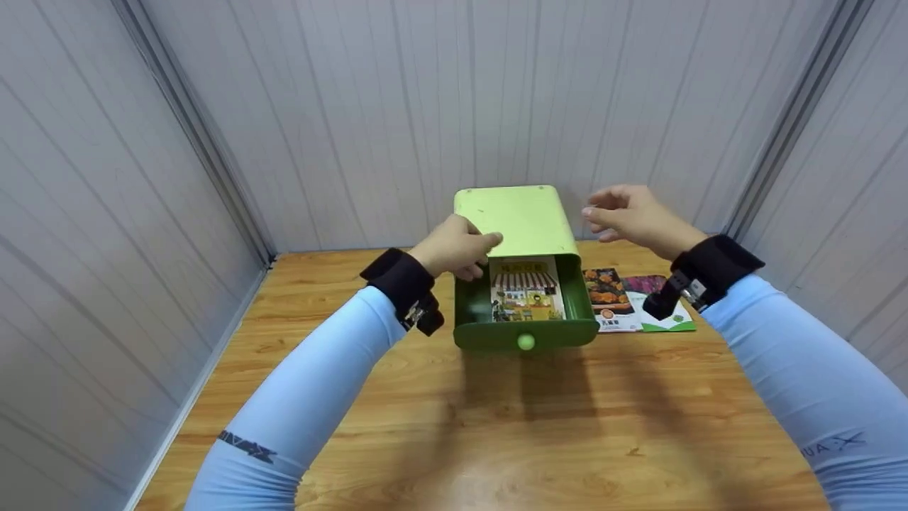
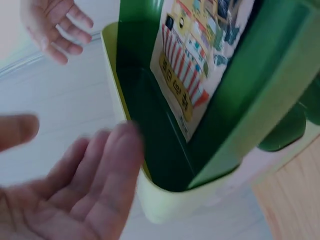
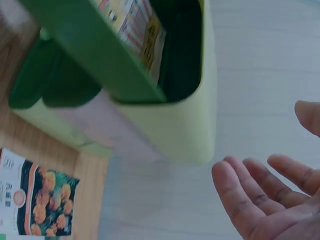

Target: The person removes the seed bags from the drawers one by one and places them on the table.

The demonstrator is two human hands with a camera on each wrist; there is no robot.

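Observation:
A small pale green cabinet stands on the table with its dark green top drawer pulled out. Inside the drawer lies a paper packet printed with a striped awning and a shop front. My left hand hovers by the cabinet's left front edge, fingers loosely bent and holding nothing; in the left wrist view its fingertips overlap the rim. To the right of the cabinet my right hand is raised in the air, apart from it, its fingers relaxed and nothing in them.
Right of the cabinet, a packet with orange flowers lies on the wooden table, beside a packet with magenta flowers and a green corner. More green drawers show lower on the cabinet. Ribbed pale panels wall the table in.

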